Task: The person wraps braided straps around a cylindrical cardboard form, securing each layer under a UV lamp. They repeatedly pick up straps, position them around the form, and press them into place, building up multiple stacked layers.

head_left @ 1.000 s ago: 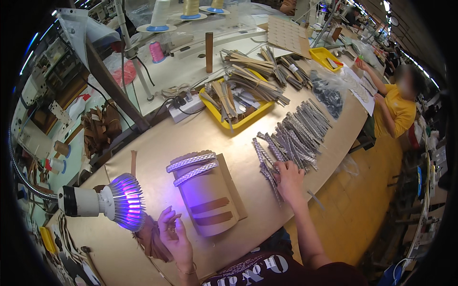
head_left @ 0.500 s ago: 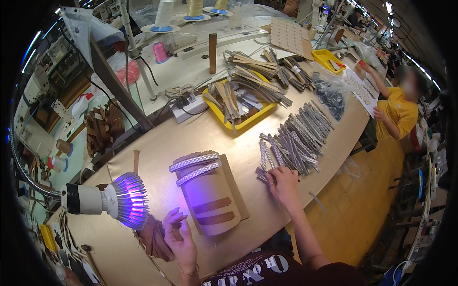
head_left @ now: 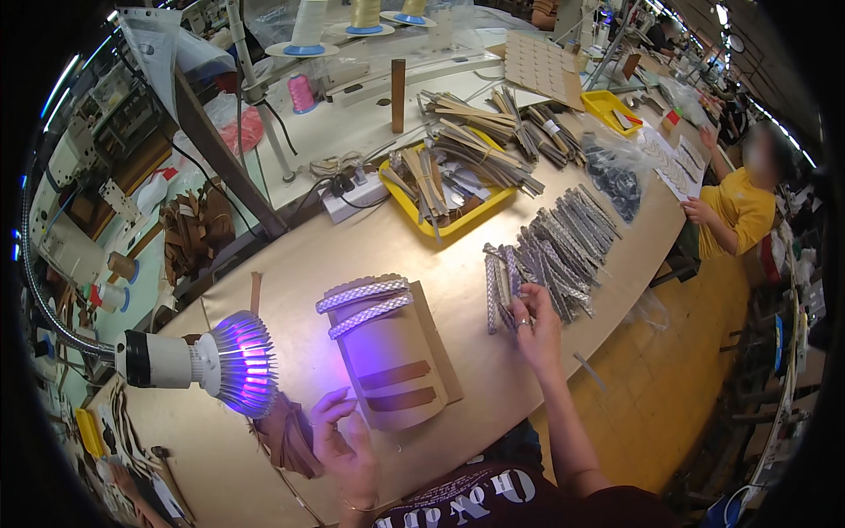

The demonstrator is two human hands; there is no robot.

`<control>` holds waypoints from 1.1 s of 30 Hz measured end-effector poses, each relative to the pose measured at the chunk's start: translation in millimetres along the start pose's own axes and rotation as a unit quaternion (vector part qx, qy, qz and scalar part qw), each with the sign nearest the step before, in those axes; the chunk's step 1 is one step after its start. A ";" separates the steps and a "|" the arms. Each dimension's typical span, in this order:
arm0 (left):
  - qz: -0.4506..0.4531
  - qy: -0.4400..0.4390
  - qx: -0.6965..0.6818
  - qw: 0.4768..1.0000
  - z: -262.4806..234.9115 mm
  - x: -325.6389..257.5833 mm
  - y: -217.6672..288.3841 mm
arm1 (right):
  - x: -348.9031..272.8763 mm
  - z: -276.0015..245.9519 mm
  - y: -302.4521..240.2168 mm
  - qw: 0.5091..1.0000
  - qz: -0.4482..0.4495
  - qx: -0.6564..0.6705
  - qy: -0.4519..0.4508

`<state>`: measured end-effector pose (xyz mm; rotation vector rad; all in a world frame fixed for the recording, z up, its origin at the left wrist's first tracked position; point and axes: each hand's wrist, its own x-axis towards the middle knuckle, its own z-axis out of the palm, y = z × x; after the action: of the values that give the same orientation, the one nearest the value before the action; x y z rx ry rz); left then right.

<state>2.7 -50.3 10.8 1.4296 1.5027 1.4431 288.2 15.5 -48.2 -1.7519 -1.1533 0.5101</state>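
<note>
My right hand (head_left: 537,333) pinches a silvery-grey braided strip (head_left: 511,268) at the near left end of a row of similar braided strips (head_left: 563,251). Left of it lies a curved tan board (head_left: 374,348) on a flat piece of cardboard (head_left: 440,365). Across the board's far end run two pale braided strips (head_left: 365,306), and two flat brown strips (head_left: 396,374) cross its near end. My left hand (head_left: 348,444) hovers by the board's near left corner, fingers loosely bent and apart, holding nothing. Beside it, brown strips (head_left: 289,436) lie in a bundle.
A lit lamp (head_left: 236,363) on a flexible neck stands at left. Behind the board, a yellow tray (head_left: 449,231) holds bundled strips; a power strip (head_left: 356,201) sits beside it. Thread cones (head_left: 308,31) stand at the back. A person in yellow (head_left: 744,211) works at far right.
My right hand has moved slightly up and right, lifting a braided strip at the row's end. My left hand has shifted a little right and down. The view has shifted slightly.
</note>
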 end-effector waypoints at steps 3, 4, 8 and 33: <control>0.064 -0.083 0.033 0.994 11.0 -2.0 16.0 | 0.9 2.4 -5.5 0.990 0.025 0.126 -0.060; 0.087 -0.116 0.036 0.989 17.3 -2.5 21.8 | -0.3 0.3 -8.8 0.985 0.037 0.145 -0.082; 0.082 -0.251 0.027 0.964 69.4 0.8 32.0 | -6.4 -9.9 -28.2 0.964 0.051 0.221 -0.141; -0.296 -0.276 -0.446 0.798 159.2 -16.6 -19.5 | 4.2 -44.0 -29.8 0.950 0.105 0.278 -0.095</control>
<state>149.1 -16.2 -47.4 0.5971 0.6121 0.9632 308.6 1.3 -1.0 -1.3517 -0.8401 1.0421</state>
